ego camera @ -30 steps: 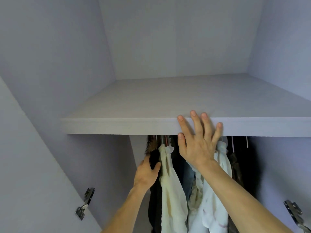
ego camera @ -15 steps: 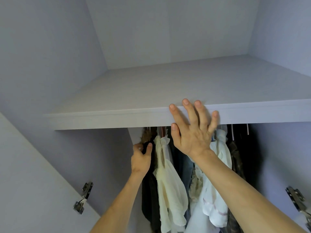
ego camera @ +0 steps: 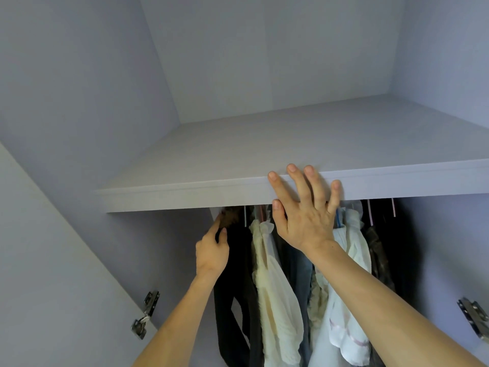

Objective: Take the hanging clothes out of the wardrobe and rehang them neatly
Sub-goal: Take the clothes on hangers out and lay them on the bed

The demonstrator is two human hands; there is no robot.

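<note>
Right hand (ego camera: 307, 221) touches shelf-edge (ego camera: 185, 197); left hand (ego camera: 211, 252) grips garment (ego camera: 239, 256).

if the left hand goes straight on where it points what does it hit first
Likely the brown furry collar on the black garment, right at the fingertips of the left hand; then the shelf underside.

I can read no writing, label, brand mark or number anywhere in my head view: none on the hanging clothes (ego camera: 275, 287), none on the shelf (ego camera: 264, 144) above them, and none on the metal hinge (ego camera: 148, 311) at the lower left; if the garments carry any tags, they are too small or too hidden for me to make out
</note>
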